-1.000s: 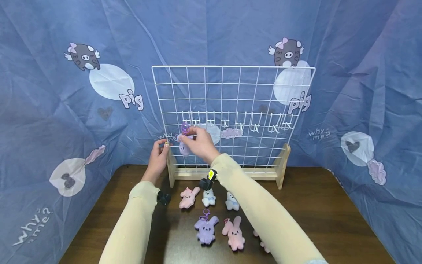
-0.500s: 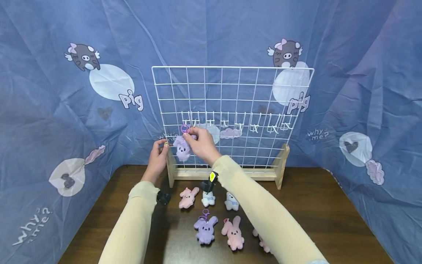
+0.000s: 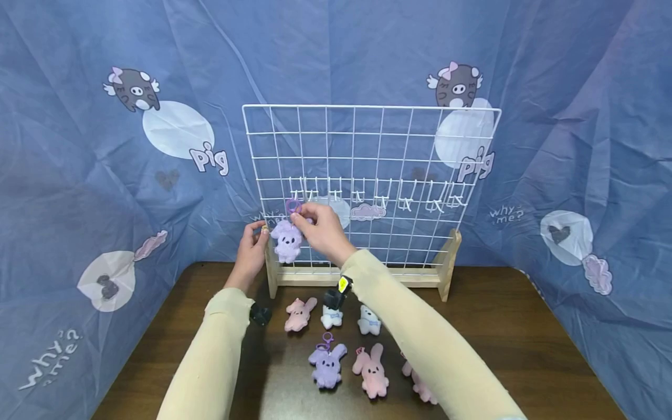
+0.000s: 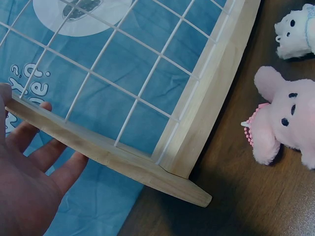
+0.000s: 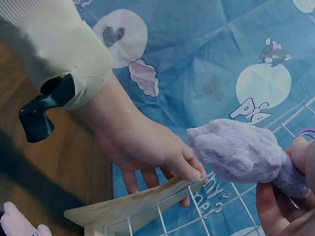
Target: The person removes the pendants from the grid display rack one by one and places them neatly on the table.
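Observation:
My right hand [image 3: 325, 230] pinches a purple plush rabbit keychain [image 3: 288, 244] near its purple ring [image 3: 293, 205]. The rabbit hangs in front of the lower left of a white wire grid rack [image 3: 353, 157], its ring just below the leftmost hook [image 3: 296, 194]. In the right wrist view, the fluffy plush [image 5: 236, 150] sticks out from the fingers. My left hand [image 3: 251, 252] grips the top of the rack's left wooden side support [image 3: 272, 271]. Seen from the left wrist, the thumb is at the support's end [image 4: 98, 147] and the fingers pass behind it.
On the brown table [image 3: 525, 326] lie another purple rabbit [image 3: 326, 368], pink rabbits [image 3: 373, 373] and white bear plushes [image 3: 370, 321]. The right sleeve partly covers a pink one [image 3: 422, 389]. More white hooks [image 3: 404, 203] line the grid. A blue printed cloth [image 3: 336, 52] hangs behind.
The purple rabbit in my right hand has swung down and left, and its face now shows fully. Its ring has shifted slightly left. The left hand keeps its place on the support.

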Tool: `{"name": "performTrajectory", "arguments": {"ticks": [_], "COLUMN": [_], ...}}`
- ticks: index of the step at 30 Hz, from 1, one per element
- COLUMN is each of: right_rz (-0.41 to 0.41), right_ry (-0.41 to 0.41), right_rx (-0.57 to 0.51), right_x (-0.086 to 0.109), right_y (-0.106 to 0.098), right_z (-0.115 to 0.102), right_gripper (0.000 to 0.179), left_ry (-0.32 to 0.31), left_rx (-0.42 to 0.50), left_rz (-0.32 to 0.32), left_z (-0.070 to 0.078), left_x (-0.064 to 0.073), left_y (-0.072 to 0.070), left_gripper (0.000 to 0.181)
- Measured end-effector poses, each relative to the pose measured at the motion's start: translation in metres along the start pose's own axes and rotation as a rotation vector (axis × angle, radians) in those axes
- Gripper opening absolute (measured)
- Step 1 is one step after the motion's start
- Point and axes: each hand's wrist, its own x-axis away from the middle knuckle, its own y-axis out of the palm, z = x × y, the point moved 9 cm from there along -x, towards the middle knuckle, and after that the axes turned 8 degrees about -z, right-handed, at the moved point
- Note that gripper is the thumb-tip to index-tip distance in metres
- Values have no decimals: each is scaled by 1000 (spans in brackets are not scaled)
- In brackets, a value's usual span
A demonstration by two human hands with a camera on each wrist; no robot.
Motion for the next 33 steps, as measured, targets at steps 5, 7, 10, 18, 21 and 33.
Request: {"name": "performTrajectory", "arguments": {"ticks": [5,7,10,18,21,33], "right_rz": [-35,-50,-73,-110,-138,-243], "right_ry": [-34,-43,-47,-26,-39,-52], "right_rx": [26,48,61,71,101,177], "right_x": [6,10,16,32,38,56], "right_y": [1,2,3,7,10,30], "right_z": [-1,0,5,25,31,56], "right_gripper": [20,19,17,16,15,12], "left_ry": [22,29,32,7,10,35], "left_rx": [24,33,39,40,32,4], "left_rz": [-7,-2,2,-19,-12,9], "left_z": [3,4,5,4,3,5], "left_x": [0,1,0,0,-1,2], "left_y": [1,1,0,1,0,0], "left_gripper": [38,38,38,40,40,38]}}
